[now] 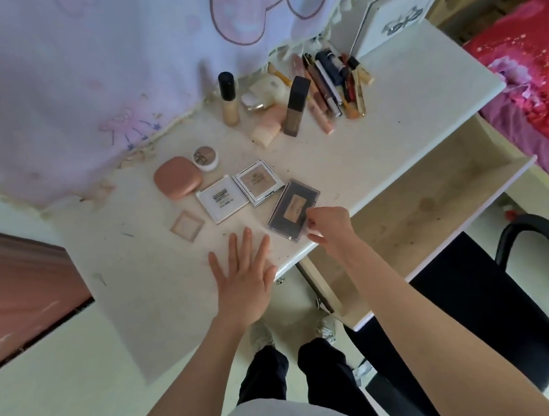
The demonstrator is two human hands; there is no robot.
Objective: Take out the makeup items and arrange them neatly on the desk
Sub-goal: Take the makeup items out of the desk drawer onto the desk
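The dark clear-lidded palette (294, 209) lies on the desk (410, 124), at three o'clock of the silver compact (258, 183). My right hand (328, 227) pinches its near corner (squaring it to the row, I reckon); my left hand (245, 276) rests flat, fingers spread, steadying me.

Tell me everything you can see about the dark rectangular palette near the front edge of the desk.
The dark palette is a flat rectangular case with a clear, plastic-looking rim and a tan label on its closed lid. It lies flat and skewed on the white desk, near the front edge, right of the silver square compact. The right hand pinches its near right corner.
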